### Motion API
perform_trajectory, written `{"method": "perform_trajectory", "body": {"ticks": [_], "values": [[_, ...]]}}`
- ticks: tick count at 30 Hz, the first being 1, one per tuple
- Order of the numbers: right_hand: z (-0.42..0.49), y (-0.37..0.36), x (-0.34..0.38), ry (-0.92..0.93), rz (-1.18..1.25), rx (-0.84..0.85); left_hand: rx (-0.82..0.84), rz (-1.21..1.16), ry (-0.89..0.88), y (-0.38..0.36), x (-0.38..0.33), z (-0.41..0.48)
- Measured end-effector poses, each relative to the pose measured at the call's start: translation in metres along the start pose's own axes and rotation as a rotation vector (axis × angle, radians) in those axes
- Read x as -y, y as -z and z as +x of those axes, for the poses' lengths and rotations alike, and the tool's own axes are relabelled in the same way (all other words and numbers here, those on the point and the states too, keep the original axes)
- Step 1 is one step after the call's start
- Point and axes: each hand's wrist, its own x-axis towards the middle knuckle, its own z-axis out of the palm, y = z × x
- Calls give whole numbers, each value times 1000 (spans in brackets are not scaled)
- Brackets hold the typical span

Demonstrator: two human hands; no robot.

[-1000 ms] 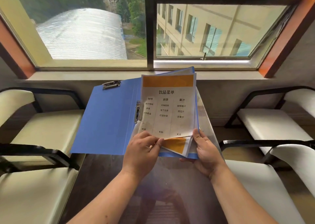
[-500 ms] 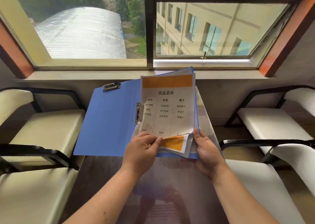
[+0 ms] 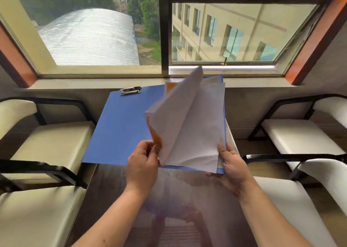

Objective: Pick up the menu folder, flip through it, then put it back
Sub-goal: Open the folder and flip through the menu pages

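The blue menu folder (image 3: 120,126) is held open in the air above the table, its left cover spread flat with a metal clip (image 3: 130,90) at the top. A white menu page (image 3: 180,119) with an orange band stands half turned, its blank back facing me. My left hand (image 3: 143,164) pinches the lower corner of that page. My right hand (image 3: 233,168) grips the folder's lower right edge, thumb on the sheets beneath. The printed side of the turning page is hidden.
A dark glossy table (image 3: 178,209) lies under my arms. Cream chairs with black frames stand on the left (image 3: 47,145) and white ones on the right (image 3: 300,137). A window sill (image 3: 93,83) and a large window run along the far side.
My left hand has lifted the front menu page from its lower corner and swung it up and to the left, so its printed face is hidden. The right hand keeps its hold.
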Motion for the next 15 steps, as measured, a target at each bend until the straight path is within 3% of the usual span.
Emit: {"method": "perform_trajectory", "body": {"ticks": [4,10,15], "values": [[2,5,7,2,15,-1,-173,-234,188,19,7,7],[1,0,4,-4,-5,-2,-91,-179,191,27,6,9],[0,-1,1,-18,-17,21,82,-188,118,25,-4,7]]}}
